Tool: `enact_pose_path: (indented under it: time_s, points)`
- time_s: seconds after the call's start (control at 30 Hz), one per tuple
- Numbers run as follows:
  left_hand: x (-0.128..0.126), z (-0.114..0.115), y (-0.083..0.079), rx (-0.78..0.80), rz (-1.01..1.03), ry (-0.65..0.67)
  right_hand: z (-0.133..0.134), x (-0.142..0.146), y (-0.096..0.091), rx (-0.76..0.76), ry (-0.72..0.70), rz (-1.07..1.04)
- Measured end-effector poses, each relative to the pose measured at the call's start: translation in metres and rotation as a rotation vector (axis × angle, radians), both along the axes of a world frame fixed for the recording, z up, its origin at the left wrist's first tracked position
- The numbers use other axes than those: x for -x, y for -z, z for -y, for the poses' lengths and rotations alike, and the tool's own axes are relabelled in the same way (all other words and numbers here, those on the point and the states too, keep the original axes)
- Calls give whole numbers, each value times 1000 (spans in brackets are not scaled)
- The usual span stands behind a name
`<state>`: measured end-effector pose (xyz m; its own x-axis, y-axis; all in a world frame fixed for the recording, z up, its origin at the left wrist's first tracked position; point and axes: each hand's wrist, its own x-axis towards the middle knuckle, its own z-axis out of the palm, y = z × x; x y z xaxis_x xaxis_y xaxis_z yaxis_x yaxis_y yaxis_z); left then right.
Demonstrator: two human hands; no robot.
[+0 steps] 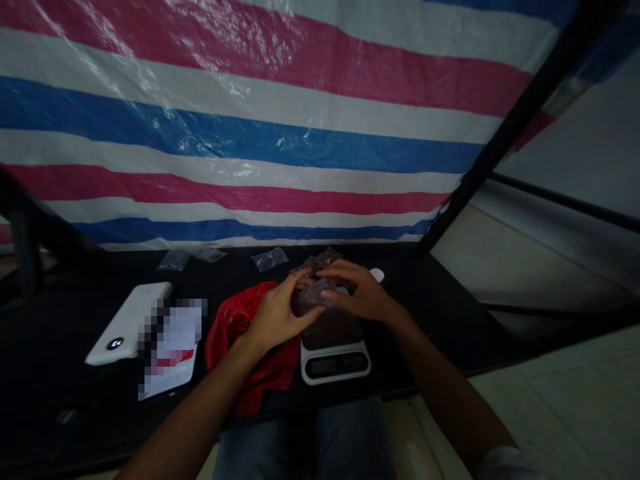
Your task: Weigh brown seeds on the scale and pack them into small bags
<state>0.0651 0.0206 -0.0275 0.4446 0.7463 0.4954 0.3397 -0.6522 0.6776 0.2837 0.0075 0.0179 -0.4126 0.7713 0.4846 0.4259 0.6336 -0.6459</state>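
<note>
Two legs in blue-grey trousers (pixel 350 440) are resting at the near edge of the bench (pixel 425 347). Toward the middle of that edge, one red plastic bag (pixel 273 370) is lying crumpled, with the left forearm crossing over it. Just to its right, one white scale (pixel 336 363) with a dark platform is standing, its display panel facing the near edge.

Toward the left end of the bench, two flat things are lying side by side: one pale card-like item (pixel 175 380), partly blurred out, and one white device (pixel 135 313) with a single round dark spot near its lower corner.

Above the scale's platform, two hands are holding one clear plastic bag (pixel 315 292). The fingers of the left hand (pixel 283 307) are clamping on its left side, and those of the right hand (pixel 357 290) are gripping its right side, that thumb pressing on its front.

Just beyond the hands, brown material in clear plastic (pixel 327 255) is lying near the far edge; its number of pieces cannot be told. One white round object (pixel 377 274) is showing beside the right hand. Three small clear packets (pixel 270 259) are lying along the far edge, two nearer the left corner and one nearer the middle. Behind that edge, one striped sheet (pixel 280 147) is hanging.
</note>
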Motion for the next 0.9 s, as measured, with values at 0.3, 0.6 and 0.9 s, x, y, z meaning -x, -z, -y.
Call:
enact_pose_path:
  time_s: [0.3, 0.6, 0.9]
  points:
    - [6, -4, -1, 11, 98, -111, -23, -5, -17, 149, -14, -216]
    - [16, -18, -21, -158, 207, -307, -30, -18, 17, 242, -92, 7]
    - [22, -38, -2, 18, 36, -321, -28, -14, 21, 223, -14, 141]
